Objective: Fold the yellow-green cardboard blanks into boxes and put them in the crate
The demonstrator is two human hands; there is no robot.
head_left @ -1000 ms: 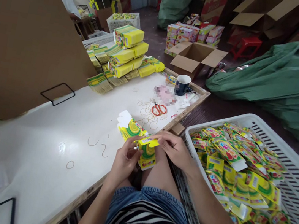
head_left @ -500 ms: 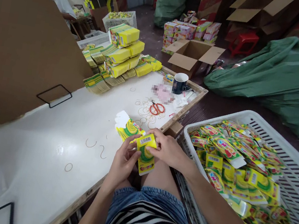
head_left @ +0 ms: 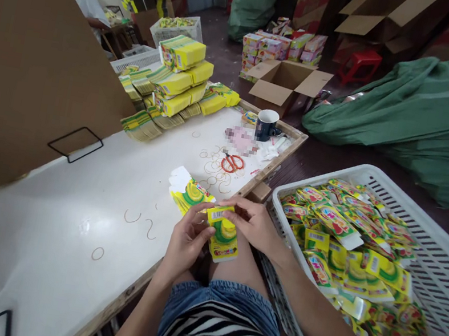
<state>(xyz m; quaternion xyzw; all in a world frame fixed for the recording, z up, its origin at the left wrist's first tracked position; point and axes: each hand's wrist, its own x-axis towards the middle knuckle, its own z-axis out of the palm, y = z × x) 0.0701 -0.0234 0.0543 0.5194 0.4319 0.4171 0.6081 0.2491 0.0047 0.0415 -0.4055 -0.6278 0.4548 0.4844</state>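
Note:
Between my two hands, above my lap at the table's edge, is a small yellow and green cardboard packet (head_left: 224, 240) with a barcode at its top end. My left hand (head_left: 190, 237) grips its left side, thumb on the front. My right hand (head_left: 252, 225) pinches the top end by the barcode, fingers closed over it. Just beyond my left fingers, more flat yellow cartons (head_left: 190, 190) with white flaps lie on the white tabletop (head_left: 78, 229). To my right, a white plastic basket (head_left: 365, 171) holds many similar packets (head_left: 336, 222).
Stacked carton bundles (head_left: 179, 79) stand at the table's back. Orange-handled scissors (head_left: 233, 163), loose rubber bands (head_left: 97, 253) and a dark mug (head_left: 265, 126) rest on the table. An open cardboard box (head_left: 279, 91) and green sacks (head_left: 424, 122) are on the floor. A brown cardboard panel (head_left: 38, 65) rises at left.
The packet's lower end has swung slightly right, and my right fingers have shifted over its top edge. Both hands still hold it. The whole view has shifted slightly.

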